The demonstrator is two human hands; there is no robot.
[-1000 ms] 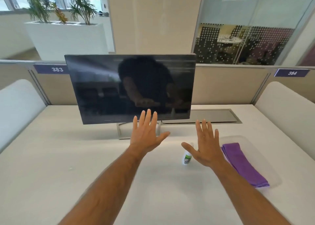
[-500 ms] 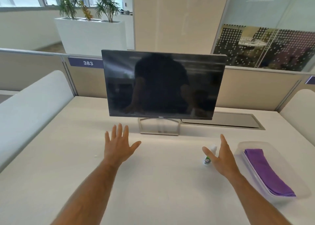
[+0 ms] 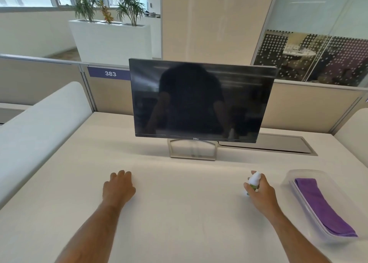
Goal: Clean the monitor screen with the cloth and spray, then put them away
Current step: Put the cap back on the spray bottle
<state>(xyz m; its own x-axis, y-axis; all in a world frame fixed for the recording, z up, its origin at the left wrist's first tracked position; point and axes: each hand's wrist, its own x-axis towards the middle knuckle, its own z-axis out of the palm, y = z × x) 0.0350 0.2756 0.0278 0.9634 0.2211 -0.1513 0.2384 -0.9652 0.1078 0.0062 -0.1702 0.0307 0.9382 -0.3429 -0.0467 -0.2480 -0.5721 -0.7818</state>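
Note:
A black monitor (image 3: 199, 99) with a dark screen stands on a silver stand at the middle of the white desk (image 3: 179, 213). My right hand (image 3: 260, 191) is closed around a small white spray bottle (image 3: 253, 180) with a green label, low over the desk in front and to the right of the monitor. A folded purple cloth (image 3: 320, 205) lies in a clear plastic tray (image 3: 288, 175) at the right. My left hand (image 3: 119, 187) rests on the desk in front and to the left of the monitor, fingers curled, holding nothing.
A grey cable hatch (image 3: 278, 145) is set into the desk behind the monitor's right side. Beige partition panels (image 3: 45, 83) run along the back edge. Padded white dividers (image 3: 39, 123) flank the desk on both sides.
My right hand has closed on the spray bottle. My left hand has dropped to the desk and curled its fingers. The head camera has shifted, so the monitor sits nearer the centre.

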